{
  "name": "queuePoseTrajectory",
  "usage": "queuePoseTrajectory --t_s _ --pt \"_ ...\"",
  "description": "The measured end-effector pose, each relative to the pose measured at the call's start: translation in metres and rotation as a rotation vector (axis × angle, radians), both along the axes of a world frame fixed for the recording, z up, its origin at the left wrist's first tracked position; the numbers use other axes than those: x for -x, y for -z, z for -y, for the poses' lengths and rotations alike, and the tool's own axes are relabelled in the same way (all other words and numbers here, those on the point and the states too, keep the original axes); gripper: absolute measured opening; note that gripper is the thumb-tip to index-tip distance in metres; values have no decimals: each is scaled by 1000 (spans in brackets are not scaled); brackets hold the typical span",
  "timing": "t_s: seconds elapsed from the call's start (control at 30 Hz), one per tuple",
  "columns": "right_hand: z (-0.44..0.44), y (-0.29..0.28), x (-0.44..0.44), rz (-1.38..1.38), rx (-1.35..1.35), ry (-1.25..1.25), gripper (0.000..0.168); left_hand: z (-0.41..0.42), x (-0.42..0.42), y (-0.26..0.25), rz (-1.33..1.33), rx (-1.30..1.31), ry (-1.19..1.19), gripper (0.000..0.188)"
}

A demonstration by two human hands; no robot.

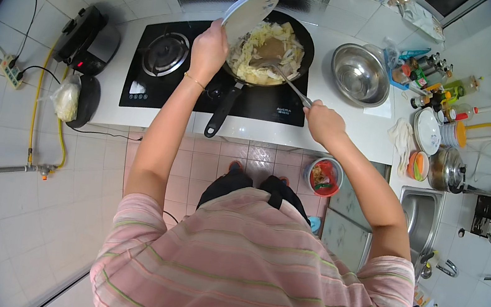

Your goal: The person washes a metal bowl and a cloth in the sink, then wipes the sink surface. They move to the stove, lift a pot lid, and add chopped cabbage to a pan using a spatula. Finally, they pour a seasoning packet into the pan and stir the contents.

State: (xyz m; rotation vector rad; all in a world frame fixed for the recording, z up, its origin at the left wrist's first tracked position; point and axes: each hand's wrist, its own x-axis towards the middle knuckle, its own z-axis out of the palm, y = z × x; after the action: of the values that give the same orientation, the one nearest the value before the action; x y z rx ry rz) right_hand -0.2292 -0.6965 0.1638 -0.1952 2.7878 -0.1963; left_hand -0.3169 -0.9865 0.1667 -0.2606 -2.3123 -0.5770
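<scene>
My left hand (211, 48) grips the lower edge of a white bowl (251, 15), which is tilted steeply over the far left side of a black frying pan (309, 45). Pale chopped vegetables, which look like cabbage, (289, 42) lie around a pool of brownish liquid (271, 49) in the pan. With my right hand (325, 123) I hold the metal handle of a spatula or ladle (298, 92); its head is in the food and mostly hidden. The pan stands on the right side of a black gas hob (252, 107), its handle (223, 110) pointing towards me.
Left of the pan is another burner (165, 54). An empty steel basin (361, 74) stands right of the hob, before seasoning bottles (442, 94). Farther right are stacked plates (427, 130), a glass-lidded pot (445, 167) and a sink (419, 220). A waste bin (323, 176) stands on the floor.
</scene>
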Motion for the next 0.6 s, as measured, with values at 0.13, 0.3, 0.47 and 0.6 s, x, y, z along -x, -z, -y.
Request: queuePoseTrajectory --t_s 0.13,0.3,0.47,0.6 --pt "-13 -2 7 7 -11 1 36 4 3 1 -103 139 35 22" --pt "-10 -6 22 -65 29 18 36 10 8 -2 -142 211 73 28" --pt "-5 11 24 -50 9 65 36 2 12 -6 -161 260 105 31" --pt "-7 -14 3 -19 35 1 36 20 9 -3 -149 193 32 25"
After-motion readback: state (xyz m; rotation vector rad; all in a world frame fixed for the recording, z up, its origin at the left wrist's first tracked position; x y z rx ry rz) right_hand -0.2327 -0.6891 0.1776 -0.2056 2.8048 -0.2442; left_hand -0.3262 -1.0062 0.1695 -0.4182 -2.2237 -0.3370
